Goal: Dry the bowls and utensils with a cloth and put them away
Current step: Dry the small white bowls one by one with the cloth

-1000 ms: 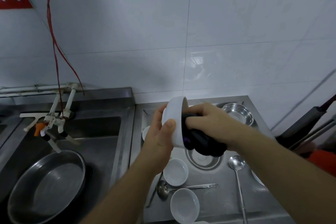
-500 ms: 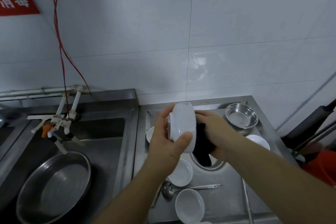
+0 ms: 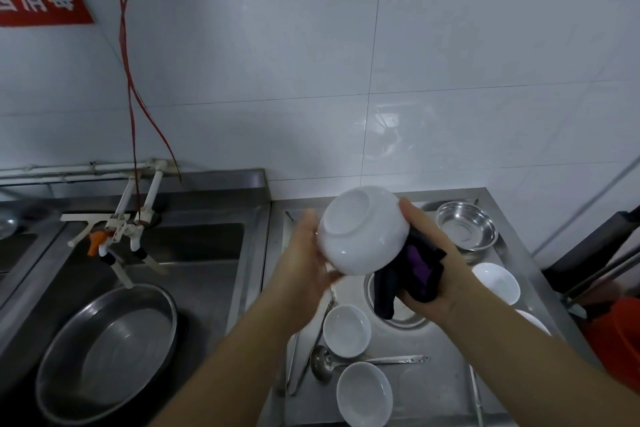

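I hold a white bowl (image 3: 362, 230) in the air over the right sink, its base turned toward me. My left hand (image 3: 304, 263) grips its left side from below. My right hand (image 3: 427, 263) grips a dark cloth with a purple patch (image 3: 412, 270) and holds it against the bowl's right side and rim. Below, in the right sink (image 3: 436, 378), lie two small white bowls (image 3: 346, 329) (image 3: 365, 393), a steel ladle (image 3: 367, 362) and more white bowls at the right (image 3: 497, 282).
A steel bowl (image 3: 465, 225) sits at the sink's back right corner. A large steel basin (image 3: 107, 352) rests in the left sink under the taps (image 3: 121, 236). Red cords (image 3: 133, 90) hang down the tiled wall. An orange bucket (image 3: 620, 340) stands at the far right.
The bowl has turned from edge-on to base-toward-me. My right hand with the cloth has come out of the bowl's inside to its right side.
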Tool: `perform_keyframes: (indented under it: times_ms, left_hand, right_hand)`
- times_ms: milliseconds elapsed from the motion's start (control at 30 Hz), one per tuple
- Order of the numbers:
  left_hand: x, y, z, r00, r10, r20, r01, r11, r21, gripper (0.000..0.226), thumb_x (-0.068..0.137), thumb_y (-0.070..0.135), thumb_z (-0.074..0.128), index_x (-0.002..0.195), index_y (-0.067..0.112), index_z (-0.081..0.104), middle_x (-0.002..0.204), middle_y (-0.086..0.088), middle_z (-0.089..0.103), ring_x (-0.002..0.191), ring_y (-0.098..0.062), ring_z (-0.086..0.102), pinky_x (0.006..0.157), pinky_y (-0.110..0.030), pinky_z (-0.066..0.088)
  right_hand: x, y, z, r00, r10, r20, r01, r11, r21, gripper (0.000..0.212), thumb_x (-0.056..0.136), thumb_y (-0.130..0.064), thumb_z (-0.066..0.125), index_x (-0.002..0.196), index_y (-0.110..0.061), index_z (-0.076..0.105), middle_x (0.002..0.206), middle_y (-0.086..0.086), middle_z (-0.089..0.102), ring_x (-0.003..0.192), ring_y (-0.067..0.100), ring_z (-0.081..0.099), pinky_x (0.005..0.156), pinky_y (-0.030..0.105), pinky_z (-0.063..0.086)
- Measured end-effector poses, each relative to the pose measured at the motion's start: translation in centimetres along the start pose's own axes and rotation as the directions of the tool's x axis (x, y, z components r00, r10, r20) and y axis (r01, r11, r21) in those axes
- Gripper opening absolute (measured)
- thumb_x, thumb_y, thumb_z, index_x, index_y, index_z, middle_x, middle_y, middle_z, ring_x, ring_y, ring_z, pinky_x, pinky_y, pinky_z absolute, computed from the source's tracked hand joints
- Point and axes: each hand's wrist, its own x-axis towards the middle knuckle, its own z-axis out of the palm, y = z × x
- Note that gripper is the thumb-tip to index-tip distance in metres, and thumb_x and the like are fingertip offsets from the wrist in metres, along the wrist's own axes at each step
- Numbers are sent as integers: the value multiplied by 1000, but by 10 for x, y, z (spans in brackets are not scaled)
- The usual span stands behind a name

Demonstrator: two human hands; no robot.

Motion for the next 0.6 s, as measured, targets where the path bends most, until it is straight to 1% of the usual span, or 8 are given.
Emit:
perform_keyframes:
  times_ms: [33, 100, 233, 300, 333, 433, 500, 600]
  left_hand:
    - [-2, -6, -2, 995, -86, 59, 95, 979, -183, 57, 90, 60, 61, 132, 25, 73, 127, -10, 72, 106, -26, 72, 89, -40, 59]
    - [-7, -17, -4, 990, -108, 91, 135, 917, -375, 50, 97, 46, 60, 129, 11, 75, 124, -17, 71, 102, -26, 71, 92, -38, 59]
    - [-7, -18, -7, 996, -35, 83, 76, 820, -568, 49, 103, 30, 60, 143, 2, 63, 144, -21, 64, 128, -32, 66, 99, -39, 62]
    - [-4, -12, -7, 998, -9, 58, 42, 805, -592, 47, 100, 27, 61, 139, 2, 67, 145, -21, 64, 134, -32, 63, 104, -41, 58]
    - [-4, -9, -7, 999, 6, 44, 21, 800, -600, 44, 99, 27, 61, 135, 2, 70, 142, -20, 66, 130, -30, 66, 100, -40, 61]
    - [-4, 2, -9, 998, 66, 18, -42, 803, -595, 45, 100, 29, 56, 134, 3, 69, 136, -17, 70, 117, -26, 74, 85, -33, 65]
    - [-5, 9, -8, 995, 89, -37, -95, 828, -552, 46, 99, 31, 56, 138, 7, 64, 137, -15, 70, 121, -26, 72, 85, -32, 65]
    - [-5, 15, -10, 984, 147, -98, -174, 893, -415, 45, 92, 29, 65, 133, 12, 63, 131, -12, 74, 119, -28, 73, 91, -38, 65]
  right_hand:
    - [1, 0, -2, 1000, -24, -12, 24, 1000, 14, 37, 95, -48, 66, 99, -19, 87, 101, 3, 82, 92, 19, 79, 75, 30, 63]
    - [3, 2, -5, 998, -51, -28, 51, 999, 11, 36, 96, -48, 63, 98, -21, 87, 98, 2, 82, 89, 17, 79, 73, 30, 63]
    - [7, 8, -10, 998, -58, -40, 58, 998, -16, 35, 91, -49, 68, 101, -20, 87, 91, 4, 79, 76, 17, 76, 70, 29, 62]
    - [11, 12, -14, 999, -35, -32, 34, 999, -36, 43, 95, -52, 69, 114, -17, 82, 95, 10, 76, 73, 21, 73, 70, 32, 62]
    - [13, 15, -15, 1000, -7, -21, 6, 999, -45, 48, 97, -55, 68, 121, -15, 79, 98, 12, 75, 74, 23, 72, 69, 33, 61]
    - [20, 26, -26, 997, 32, -70, -43, 987, -156, 57, 94, -61, 70, 111, -7, 78, 92, 19, 71, 66, 25, 67, 60, 31, 57]
    - [25, 34, -35, 975, -45, -216, -19, 959, -284, 54, 89, -55, 77, 107, -4, 75, 93, 24, 73, 67, 28, 68, 60, 32, 56]
    - [30, 34, -44, 867, -258, -426, 103, 930, -353, 28, 93, -35, 79, 112, -15, 75, 98, 17, 79, 73, 23, 76, 63, 36, 61]
